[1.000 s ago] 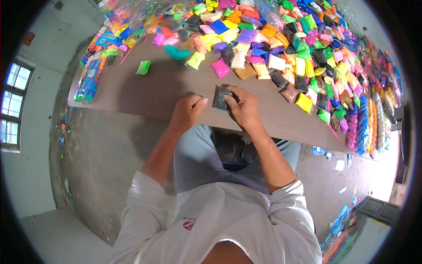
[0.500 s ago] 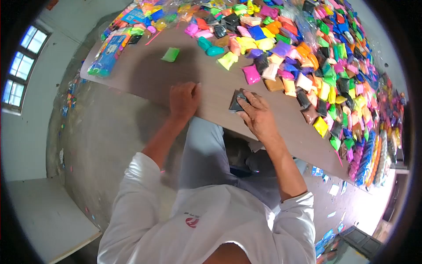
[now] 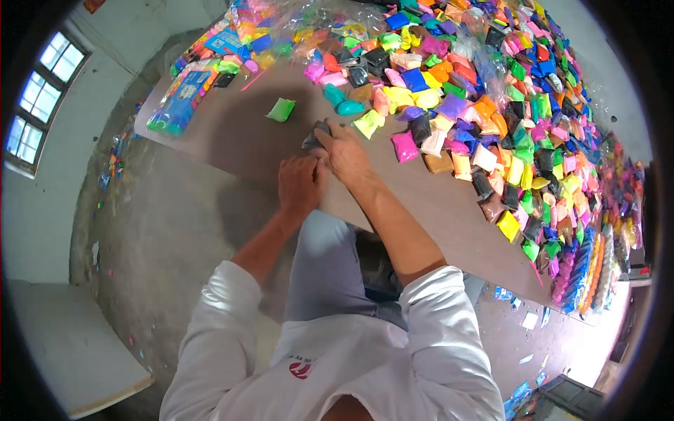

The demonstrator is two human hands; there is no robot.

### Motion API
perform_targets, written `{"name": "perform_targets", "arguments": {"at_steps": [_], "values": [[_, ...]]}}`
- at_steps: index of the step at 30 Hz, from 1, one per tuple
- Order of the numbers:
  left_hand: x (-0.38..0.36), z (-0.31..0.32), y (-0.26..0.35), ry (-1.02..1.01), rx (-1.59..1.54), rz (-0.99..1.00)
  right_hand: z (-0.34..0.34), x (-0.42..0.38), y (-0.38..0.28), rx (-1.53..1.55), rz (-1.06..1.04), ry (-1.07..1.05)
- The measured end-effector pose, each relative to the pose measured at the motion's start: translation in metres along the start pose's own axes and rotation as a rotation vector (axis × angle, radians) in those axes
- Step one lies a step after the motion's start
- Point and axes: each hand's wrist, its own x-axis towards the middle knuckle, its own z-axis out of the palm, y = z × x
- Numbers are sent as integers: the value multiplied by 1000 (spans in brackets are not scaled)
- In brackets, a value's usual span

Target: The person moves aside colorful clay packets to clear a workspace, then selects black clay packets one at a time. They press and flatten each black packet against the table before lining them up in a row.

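My right hand [image 3: 346, 154] has its fingers on a small dark packet [image 3: 314, 136] in clear wrap, close above the table edge. My left hand [image 3: 300, 184] is closed just below it, at the table's edge, with its fingertips near my right fingers. Whatever the left fingers hold, if anything, is hidden. Beyond both hands a green packet [image 3: 281, 109] lies by itself on the brown table [image 3: 428, 203]. A yellow-green packet [image 3: 369, 123] and a magenta packet [image 3: 404, 146] lie at the near side of a large heap of coloured packets [image 3: 484, 105].
Blue-labelled packages [image 3: 181, 102] of coloured pieces lie at the table's left end. On the right stand long wrapped rows [image 3: 591, 270] of coloured packets. A window [image 3: 45, 98] is in the left wall. Scraps litter the floor below the table's right side.
My right hand has moved left with the dark packet, from the table's middle to beside my left hand. The left hand has stayed near the edge. The view has shifted slightly.
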Motion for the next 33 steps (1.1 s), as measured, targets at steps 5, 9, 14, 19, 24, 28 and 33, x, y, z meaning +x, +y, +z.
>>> {"name": "perform_targets", "arguments": {"at_steps": [5,9,14,19,24,28,33], "values": [[-2,0,-1,-23,-4,15,-13,-27,13,233,-59,265],[-3,2,0,22,-35,22,-94,-43,12,-99,348,505],[-1,4,-1,41,-38,54,-122,-44,69,-502,408,483],[-3,0,-3,-30,31,19,-115,-38,79,-540,347,316],[-3,0,0,9,-29,-17,-119,-50,83,-21,429,590],[-14,-1,31,-55,-72,-100,-146,-87,41,901,682,397],[-7,1,98,-427,-801,-310,-137,-133,15,1135,884,244]]}}
